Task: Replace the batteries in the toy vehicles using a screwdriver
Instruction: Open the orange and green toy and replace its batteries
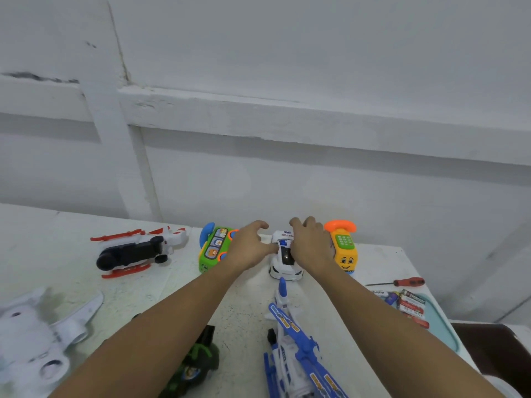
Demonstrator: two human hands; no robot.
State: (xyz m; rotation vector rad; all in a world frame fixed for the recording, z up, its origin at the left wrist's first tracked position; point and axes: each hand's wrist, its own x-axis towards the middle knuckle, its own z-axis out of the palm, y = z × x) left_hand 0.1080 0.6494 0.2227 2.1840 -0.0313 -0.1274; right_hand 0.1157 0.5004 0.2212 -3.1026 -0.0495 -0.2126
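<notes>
right hand (310, 245) grips glossy police car (284, 268)

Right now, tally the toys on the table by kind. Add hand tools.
Helicopters: 2, red-and-white plastic helicopter, blue-and-white plastic helicopter
Planes: 1, white plastic plane
Wheeled vehicles: 2, white plastic police car, dark green plastic vehicle (partly hidden)
Toy phones: 2, green plastic phone, yellow-and-orange plastic phone
Screwdrivers: 1, red-handled screwdriver
Total: 8
</notes>
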